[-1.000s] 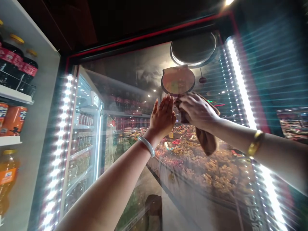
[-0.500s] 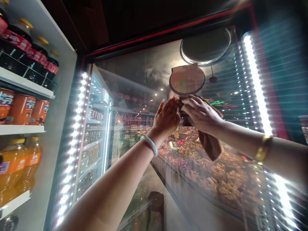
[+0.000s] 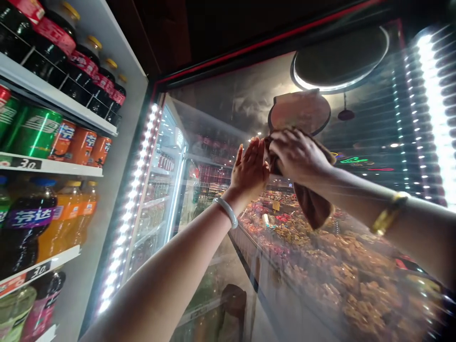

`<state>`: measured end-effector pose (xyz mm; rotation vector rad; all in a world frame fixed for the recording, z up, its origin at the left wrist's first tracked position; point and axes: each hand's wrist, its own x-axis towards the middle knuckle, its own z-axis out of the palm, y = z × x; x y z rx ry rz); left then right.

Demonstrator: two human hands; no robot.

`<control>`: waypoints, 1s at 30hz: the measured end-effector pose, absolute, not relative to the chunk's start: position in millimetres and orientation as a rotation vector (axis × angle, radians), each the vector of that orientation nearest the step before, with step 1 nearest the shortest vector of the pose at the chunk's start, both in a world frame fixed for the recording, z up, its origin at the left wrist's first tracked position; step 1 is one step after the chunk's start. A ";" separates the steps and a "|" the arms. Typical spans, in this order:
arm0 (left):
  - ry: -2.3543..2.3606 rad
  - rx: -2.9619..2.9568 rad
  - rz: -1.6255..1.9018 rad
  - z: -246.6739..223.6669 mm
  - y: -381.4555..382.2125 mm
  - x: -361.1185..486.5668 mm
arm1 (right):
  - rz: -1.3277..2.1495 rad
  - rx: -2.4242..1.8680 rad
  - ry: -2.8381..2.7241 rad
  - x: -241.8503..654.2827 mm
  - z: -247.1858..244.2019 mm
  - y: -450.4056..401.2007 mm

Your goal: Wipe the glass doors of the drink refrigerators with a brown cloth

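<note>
Left hand (image 3: 251, 166): one, bare, with a smooth pale-grey bangle (image 3: 226, 212) at the wrist. It is raised in front of the large, clear glass panel (image 3: 213, 109); fingers extended, mostly together, the little finger slightly apart. We find nothing gripped in it.

Right hand (image 3: 302, 154): one, with a broad gold-coloured bangle (image 3: 389, 214) on the forearm. Fingers bent over and clamped on a soft brown cloth (image 3: 313, 206).

The cloth: one, located under the right hand at the panel, just beside the left fingertips, a loose fold hanging below; contact with the left hand we cannot tell.

Panel: set in a black frame with red trim (image 3: 263, 45), between two bright white light strips (image 3: 135, 190).

Shelving, left side: we count several dark bottles with red labels and yellow caps (image 3: 83, 64); below them, green metal cans (image 3: 37, 133) beside orange metal cans (image 3: 83, 145); lower, clear bottles of orange drink (image 3: 67, 218).
</note>
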<state>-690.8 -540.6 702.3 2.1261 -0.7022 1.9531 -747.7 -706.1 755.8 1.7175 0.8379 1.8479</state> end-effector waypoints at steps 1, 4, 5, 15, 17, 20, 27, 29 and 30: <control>-0.684 2.133 1.946 701.9 -537.7 -690.5 | 1.760 1.685 0.915 -748.5 743.2 -711.5; -0.704 2.157 1.949 700.7 -530.7 -689.7 | 1.622 1.656 0.968 -755.5 730.8 -740.4; -0.730 2.157 1.962 700.8 -529.0 -689.2 | 1.649 1.692 0.891 -758.5 736.4 -749.2; -0.799 2.126 1.970 719.6 -486.5 -677.5 | 1.940 1.756 0.536 -736.3 757.7 -660.9; -0.828 2.131 1.964 719.6 -473.9 -673.7 | 1.799 1.738 0.738 -732.6 732.9 -659.4; -0.903 2.117 1.982 716.9 -463.2 -668.2 | 1.783 1.763 0.798 -739.0 721.7 -683.0; -1.000 1.990 2.028 717.0 -463.6 -658.4 | 2.207 1.855 0.235 -733.7 765.0 -650.5; -1.017 1.971 2.018 716.6 -463.1 -657.3 | 2.140 1.817 0.364 -724.3 753.5 -627.5; -1.020 1.965 2.010 715.9 -462.5 -657.3 | 2.090 1.796 0.444 -721.6 744.1 -621.6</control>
